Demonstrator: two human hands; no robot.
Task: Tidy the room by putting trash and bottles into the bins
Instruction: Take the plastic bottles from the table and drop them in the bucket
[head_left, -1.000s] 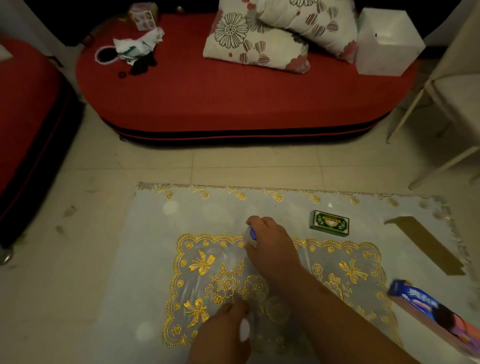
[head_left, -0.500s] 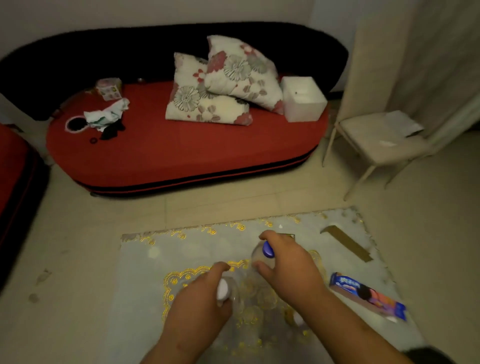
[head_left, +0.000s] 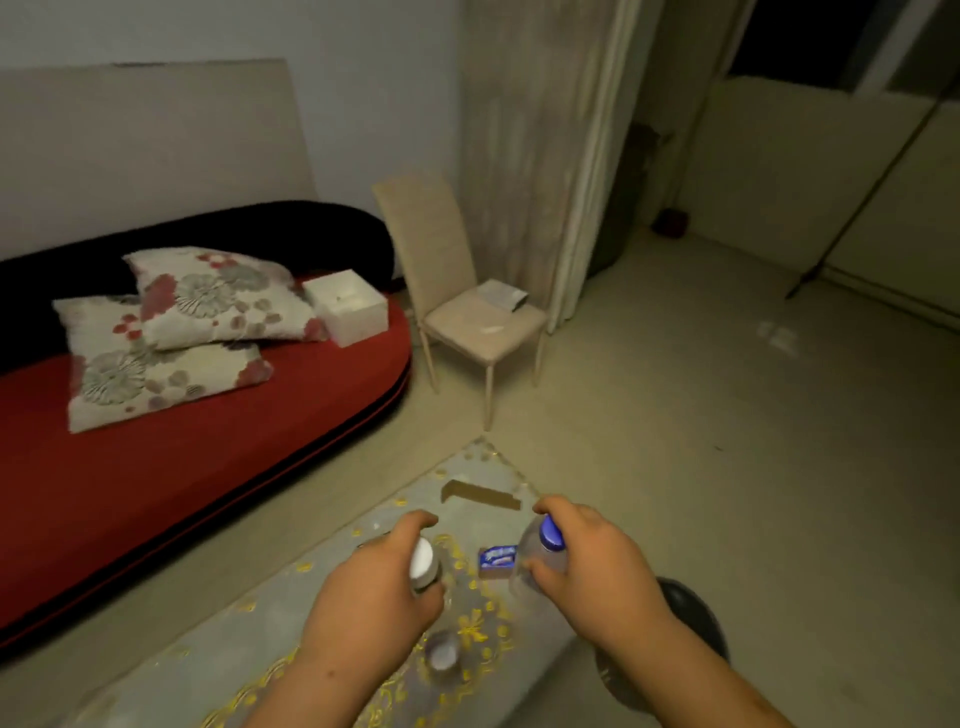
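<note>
Left hand (head_left: 371, 587) gripping white-capped bottle (head_left: 423, 564), right hand (head_left: 589, 558) gripping blue-capped bottle (head_left: 540, 551)

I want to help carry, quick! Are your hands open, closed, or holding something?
Left hand: holding the white-capped bottle.
Right hand: holding the blue-capped bottle.

Over the desk (head_left: 291, 623), the left grip (head_left: 371, 597) curls round a clear white-capped bottle (head_left: 423, 564), the right grip (head_left: 597, 566) round a clear blue-capped bottle (head_left: 535, 548). On the desk between them lies a small blue snack box (head_left: 497, 558), with a cardboard strip (head_left: 480, 494) at the desk's far end. A red sofa (head_left: 182, 467) runs left of the desk, and a beige chair (head_left: 467, 312) stands beyond its far corner.
</note>
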